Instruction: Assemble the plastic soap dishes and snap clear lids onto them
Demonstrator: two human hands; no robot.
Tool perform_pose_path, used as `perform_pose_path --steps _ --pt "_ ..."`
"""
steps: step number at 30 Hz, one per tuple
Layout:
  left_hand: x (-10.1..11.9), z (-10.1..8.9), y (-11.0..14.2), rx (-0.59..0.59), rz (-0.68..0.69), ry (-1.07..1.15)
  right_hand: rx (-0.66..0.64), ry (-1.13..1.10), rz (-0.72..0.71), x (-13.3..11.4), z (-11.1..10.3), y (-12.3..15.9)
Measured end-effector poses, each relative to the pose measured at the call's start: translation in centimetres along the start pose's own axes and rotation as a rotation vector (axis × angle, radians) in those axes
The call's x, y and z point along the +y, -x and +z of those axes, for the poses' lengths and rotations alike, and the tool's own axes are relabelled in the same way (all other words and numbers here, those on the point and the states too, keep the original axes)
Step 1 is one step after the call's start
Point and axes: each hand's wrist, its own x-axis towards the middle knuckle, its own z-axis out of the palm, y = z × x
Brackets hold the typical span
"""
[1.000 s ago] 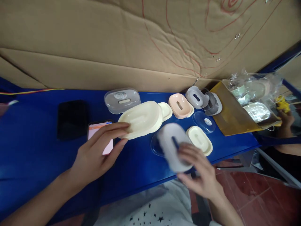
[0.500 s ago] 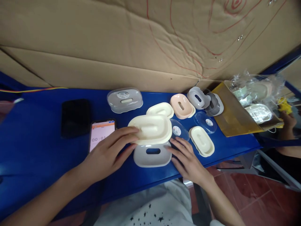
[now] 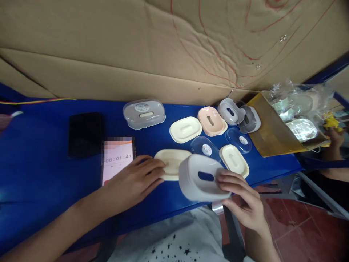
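Gripping one end, the right hand (image 3: pixel 244 203) holds the gray slotted dish (image 3: pixel 188 182) by the near edge of the surface (image 3: pixel 167 198); beside it, the left hand (image 3: pixel 136 178) pinches the left end of the cream tray (image 3: pixel 173 163). Both look like light, stiff, smooth plastic, perhaps slippery, best held by opposite rims. Beyond, a brown box (image 3: pixel 268 125) contains plastic-wrapped pieces (image 3: pixel 302 130); a clear-lidded container (image 3: pixel 143 118) stands farther back.

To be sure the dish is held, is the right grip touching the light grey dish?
Touching. In the head view, the right grip has its fingers lying over the edge of the light grey dish.
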Motion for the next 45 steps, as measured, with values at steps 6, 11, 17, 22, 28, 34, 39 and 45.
perform_pose_path --steps 6,11,17,22,28,34,39,45 --pt "0.7 -0.8 0.2 -0.063 0.090 -0.113 -0.072 0.155 -0.083 0.1 3.8 -1.4" --pt "0.6 -1.2 0.4 -0.007 0.076 -0.162 -0.070 0.242 -0.138 -1.6 6.0 -2.4" --pt "0.6 -0.2 0.3 -0.081 0.034 -0.054 -0.141 0.447 -0.153 -3.3 8.4 -2.0" --pt "0.2 0.5 0.6 -0.117 0.021 -0.009 -0.144 0.510 -0.150 -2.9 10.4 -0.7" --pt "0.3 -0.1 0.5 -0.126 0.004 0.014 -0.178 0.434 -0.216 -1.6 8.2 -0.2" --pt "1.0 -0.4 0.4 -0.105 -0.067 0.092 0.113 0.740 0.296 5.2 0.9 3.3" --pt "1.1 -0.1 0.7 -0.110 -0.052 0.013 0.095 0.548 0.429 7.1 -2.3 6.3" --pt "1.1 0.4 0.9 -0.136 -0.058 -0.026 0.133 0.354 0.268 3.0 0.5 4.9"
